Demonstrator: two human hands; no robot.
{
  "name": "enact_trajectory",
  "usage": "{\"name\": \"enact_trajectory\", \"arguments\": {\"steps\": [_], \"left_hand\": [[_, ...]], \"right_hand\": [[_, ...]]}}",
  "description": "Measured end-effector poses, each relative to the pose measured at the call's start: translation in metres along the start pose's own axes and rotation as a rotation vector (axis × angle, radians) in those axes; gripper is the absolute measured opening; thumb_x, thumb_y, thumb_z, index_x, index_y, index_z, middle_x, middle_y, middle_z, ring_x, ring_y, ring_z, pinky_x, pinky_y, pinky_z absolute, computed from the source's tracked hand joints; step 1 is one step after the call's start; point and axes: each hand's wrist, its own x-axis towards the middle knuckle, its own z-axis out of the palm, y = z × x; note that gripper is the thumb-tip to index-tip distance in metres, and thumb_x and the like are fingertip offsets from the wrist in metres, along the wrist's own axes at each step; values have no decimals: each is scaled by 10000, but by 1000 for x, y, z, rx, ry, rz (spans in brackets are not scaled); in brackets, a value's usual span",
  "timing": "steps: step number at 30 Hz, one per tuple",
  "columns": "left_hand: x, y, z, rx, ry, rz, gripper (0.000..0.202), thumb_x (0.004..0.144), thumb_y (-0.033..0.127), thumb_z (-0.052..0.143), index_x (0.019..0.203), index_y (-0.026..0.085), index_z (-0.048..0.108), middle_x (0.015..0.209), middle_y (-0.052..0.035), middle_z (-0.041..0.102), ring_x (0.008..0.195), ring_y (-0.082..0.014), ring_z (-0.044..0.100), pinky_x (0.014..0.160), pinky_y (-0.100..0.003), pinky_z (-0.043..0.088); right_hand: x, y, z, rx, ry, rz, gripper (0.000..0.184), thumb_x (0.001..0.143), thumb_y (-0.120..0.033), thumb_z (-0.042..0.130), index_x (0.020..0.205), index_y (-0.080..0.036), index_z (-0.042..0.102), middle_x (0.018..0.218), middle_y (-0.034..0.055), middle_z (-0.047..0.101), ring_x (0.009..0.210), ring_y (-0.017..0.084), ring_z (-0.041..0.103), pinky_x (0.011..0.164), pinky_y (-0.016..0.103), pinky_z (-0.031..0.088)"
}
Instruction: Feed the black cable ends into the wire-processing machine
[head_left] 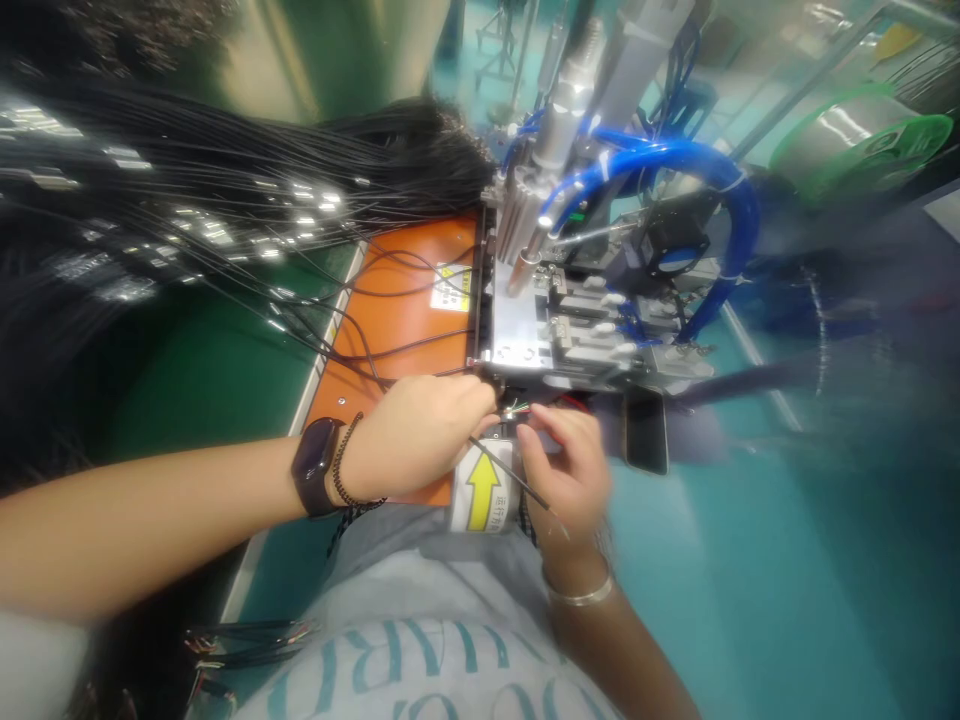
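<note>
My left hand (424,425), with a dark band on its wrist, is closed on a black cable at the machine's front edge. From under its fingers a black cable end (510,470) slants down towards my right palm, with fine strands at its tip. My right hand (566,470) pinches thin coloured wires (519,408), white, green and red among them, close to the left fingertips. Just below the wires sits a label with a yellow arrow (482,490). The left fingers partly hide what lies between the hands.
Ahead stands a machine with a metal plate (517,335), a copper-coloured rod (523,270) and blue tubes (739,230). Black cables (262,190) with shiny ends are heaped at the left, some crossing the orange board (420,345). A phone-like dark slab (645,430) and a green-rimmed spool (862,135) are at the right.
</note>
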Motion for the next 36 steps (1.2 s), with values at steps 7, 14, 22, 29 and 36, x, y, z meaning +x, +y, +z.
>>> {"name": "enact_trajectory", "arguments": {"steps": [7, 14, 22, 29, 36], "left_hand": [[1, 2, -1, 23, 15, 19, 212, 941, 291, 382, 778, 186, 468, 723, -8, 539, 624, -153, 511, 501, -300, 262], [-2, 1, 4, 21, -64, 83, 112, 893, 215, 444, 788, 186, 467, 743, -7, 523, 659, -168, 508, 531, -307, 318], [-1, 1, -4, -56, -134, 55, 193, 867, 128, 432, 1007, 180, 554, 939, -47, 578, 812, -174, 545, 633, -286, 408], [-1, -5, 5, 44, -59, 130, 285, 924, 189, 386, 1123, 205, 590, 826, -49, 569, 737, -162, 505, 604, -282, 382], [0, -5, 3, 78, -94, 181, 302, 917, 205, 421, 1187, 239, 553, 870, -54, 566, 762, -172, 520, 623, -293, 382]], "right_hand": [[5, -6, -3, -49, -137, 12, 86, 816, -157, 616, 798, -233, 650, 785, 12, 677, 799, 190, 569, 777, 383, 458], [10, -2, -1, 106, -194, 129, 59, 822, -213, 632, 834, -237, 684, 821, 16, 692, 840, 193, 590, 767, 363, 481], [15, 6, 1, -90, -228, -93, 126, 858, -178, 575, 875, -239, 685, 854, 13, 714, 844, 199, 571, 833, 391, 434], [14, 16, -1, -28, -272, 385, 172, 801, -335, 636, 695, -204, 602, 691, -14, 602, 705, 168, 540, 679, 305, 416], [16, 13, -3, 293, -363, 636, 112, 816, -288, 581, 783, -188, 621, 795, 2, 636, 731, 150, 568, 634, 263, 426]]}}
